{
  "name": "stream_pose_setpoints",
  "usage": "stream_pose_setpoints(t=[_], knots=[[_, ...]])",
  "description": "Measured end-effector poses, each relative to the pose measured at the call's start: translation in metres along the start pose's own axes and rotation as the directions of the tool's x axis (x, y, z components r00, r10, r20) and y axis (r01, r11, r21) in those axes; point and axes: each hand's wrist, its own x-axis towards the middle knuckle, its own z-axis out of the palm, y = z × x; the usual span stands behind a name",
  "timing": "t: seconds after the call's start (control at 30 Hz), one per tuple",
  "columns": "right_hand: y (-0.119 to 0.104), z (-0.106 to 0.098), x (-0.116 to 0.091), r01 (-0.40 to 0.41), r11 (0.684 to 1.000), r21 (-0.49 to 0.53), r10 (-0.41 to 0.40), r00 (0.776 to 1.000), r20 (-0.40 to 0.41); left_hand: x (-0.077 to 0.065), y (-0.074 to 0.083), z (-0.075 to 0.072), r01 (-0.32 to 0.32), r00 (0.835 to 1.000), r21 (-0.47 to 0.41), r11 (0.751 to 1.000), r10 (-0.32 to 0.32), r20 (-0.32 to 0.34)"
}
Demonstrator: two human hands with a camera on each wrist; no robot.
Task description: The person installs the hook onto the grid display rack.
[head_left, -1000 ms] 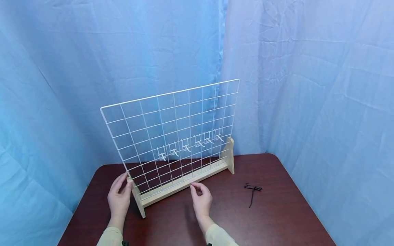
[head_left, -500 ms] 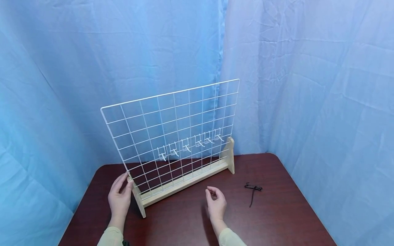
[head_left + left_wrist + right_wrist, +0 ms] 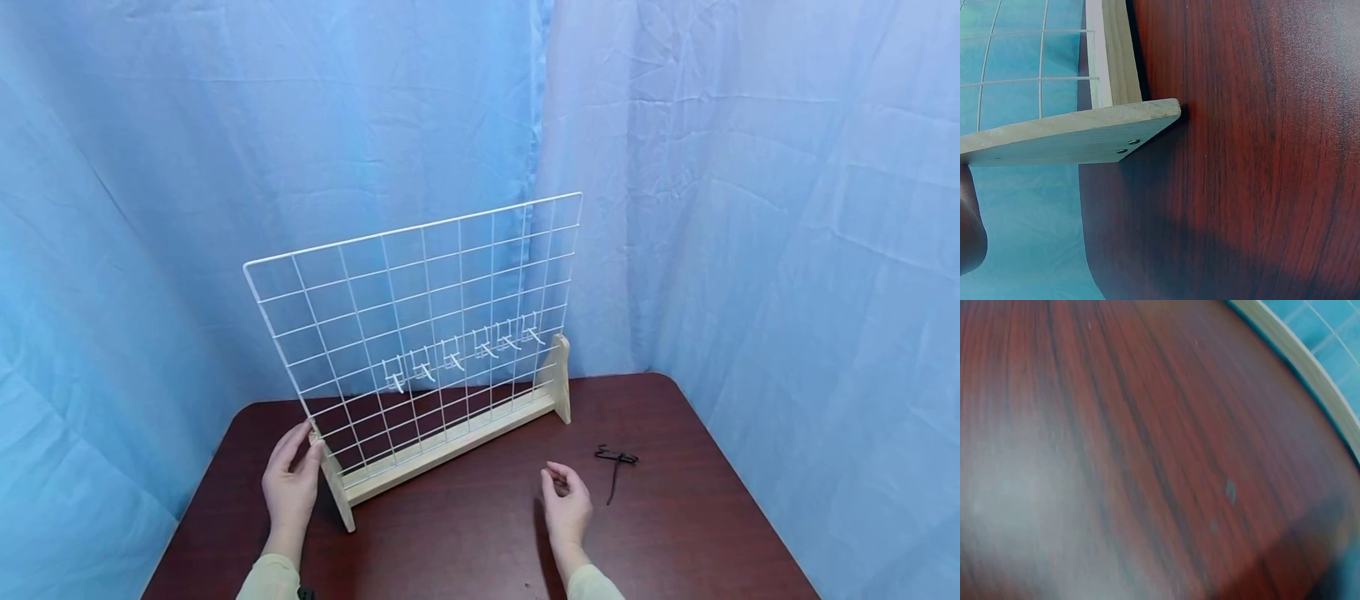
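A white wire grid panel stands upright in a pale wooden stand. My left hand grips the top of the stand's left end piece, thumb in front and fingers at the outer side. In the left wrist view that wooden end piece shows two screws, with a dark finger at the edge. Several white hooks hang in a row on the grid. Over the table, left of a thin black wire hook piece, my right hand has bent fingers near its thumb, nothing visible between them.
The dark red wood-grain table has rounded far corners. Light blue curtains hang behind it and on both sides. In the right wrist view the stand's wooden bar crosses the upper right corner.
My right hand has moved to the right, from the stand's bottom bar towards the black wire hook piece. My left hand and the stand have stayed in place.
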Motion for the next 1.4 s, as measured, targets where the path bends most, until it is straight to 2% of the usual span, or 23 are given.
stream_pose_setpoints(t=[0.37,0.77,0.93,1.13,1.4], knots=[[0.019,-0.037,0.022,0.038,0.996,-0.086,-0.042,0.998,-0.053,0.002,-0.002,-0.001,-0.025,1.0,-0.004,1.0,0.025,0.014],[0.041,-0.071,0.048,0.05,0.973,-0.224,-0.071,0.994,-0.085,0.002,0.0,-0.001,-0.04,0.999,0.004,0.999,0.04,0.013],[0.045,-0.08,0.049,0.052,0.942,-0.332,-0.074,0.996,-0.054,0.001,0.001,-0.001,-0.026,1.0,0.011,1.0,0.026,0.014],[0.05,-0.086,0.046,-0.004,0.886,-0.463,0.008,1.0,0.005,0.0,0.002,0.0,0.001,1.0,0.019,1.0,-0.001,0.011],[0.058,-0.09,0.046,-0.001,0.842,-0.54,0.059,0.994,0.089,0.0,0.0,0.0,0.002,1.0,0.017,1.0,-0.002,0.015]])
